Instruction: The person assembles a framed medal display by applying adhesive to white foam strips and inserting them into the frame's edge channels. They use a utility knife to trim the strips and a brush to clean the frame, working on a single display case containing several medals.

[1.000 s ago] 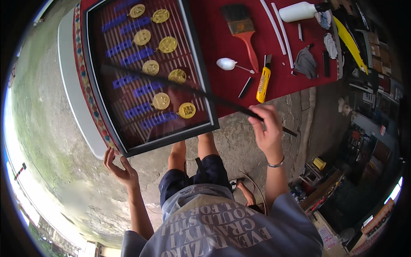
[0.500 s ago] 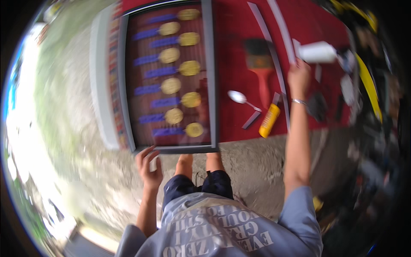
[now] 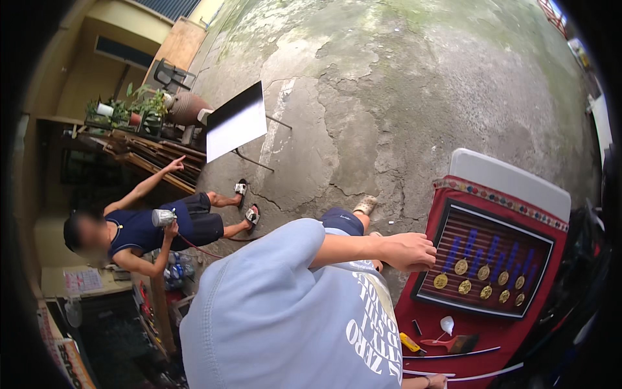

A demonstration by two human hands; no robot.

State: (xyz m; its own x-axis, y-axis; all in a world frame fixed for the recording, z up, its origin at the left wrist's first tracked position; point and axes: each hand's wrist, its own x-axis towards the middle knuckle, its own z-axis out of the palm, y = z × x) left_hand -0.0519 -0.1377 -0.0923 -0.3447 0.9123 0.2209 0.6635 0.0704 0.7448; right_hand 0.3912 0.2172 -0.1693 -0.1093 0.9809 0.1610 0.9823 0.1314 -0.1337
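My left hand (image 3: 409, 251) reaches across to the near edge of a dark-framed display case (image 3: 483, 309). Its fingers are extended and slightly bent, with the tips at the frame. Inside the case, several gold medals (image 3: 464, 286) with blue ribbons lie in rows. At the bottom rim of the view, my right hand (image 3: 435, 381) is partly cut off. It is closed at the end of a long thin white strip (image 3: 486, 374). Beside the case lie a red-handled paintbrush (image 3: 453, 343), a white spoon (image 3: 447, 324) and a yellow-handled tool (image 3: 409, 343).
A red cloth (image 3: 405, 308) covers the white table (image 3: 512, 185). Another thin strip (image 3: 460, 354) lies past the brush. To the left a person (image 3: 149, 233) holds a silver spray-gun cup (image 3: 163, 218) with a hose and points at a black-and-white panel (image 3: 238, 126) on a stand.
My view has swung left, bringing in the yard, the other person and the panel. The case and tools now appear at the lower right. My left hand remains by the case's near edge.
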